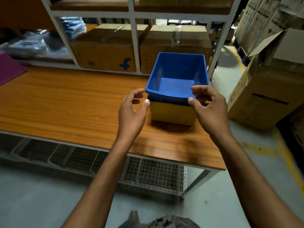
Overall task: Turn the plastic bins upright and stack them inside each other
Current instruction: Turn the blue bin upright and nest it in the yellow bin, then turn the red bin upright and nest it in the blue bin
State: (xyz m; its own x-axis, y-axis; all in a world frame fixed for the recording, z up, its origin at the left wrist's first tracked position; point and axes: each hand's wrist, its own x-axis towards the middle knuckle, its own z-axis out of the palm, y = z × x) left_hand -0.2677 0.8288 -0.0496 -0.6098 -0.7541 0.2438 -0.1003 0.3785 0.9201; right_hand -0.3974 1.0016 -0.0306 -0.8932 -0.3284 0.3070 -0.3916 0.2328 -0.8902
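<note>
A blue plastic bin (pixel 178 71) stands upright, nested inside a yellow bin (pixel 172 114) on the wooden table (pixel 65 102) near its right end. Only the yellow bin's lower front wall shows below the blue rim. My left hand (pixel 131 111) is at the blue bin's near left corner with its fingers apart; the thumb tip touches the yellow bin's top edge and the index tip just reaches the blue rim. My right hand (pixel 209 107) is at the near right corner, fingers over the blue rim and thumb under it, pinching the rim.
Two taped cardboard boxes (pixel 105 50) (pixel 176 45) stand on the shelf right behind the bins, between white frame posts (pixel 135 43). A purple sheet (pixel 8 69) lies at the table's far left. Large cartons (pixel 266 89) stand on the floor to the right. Wire baskets (pixel 148 175) hang under the table.
</note>
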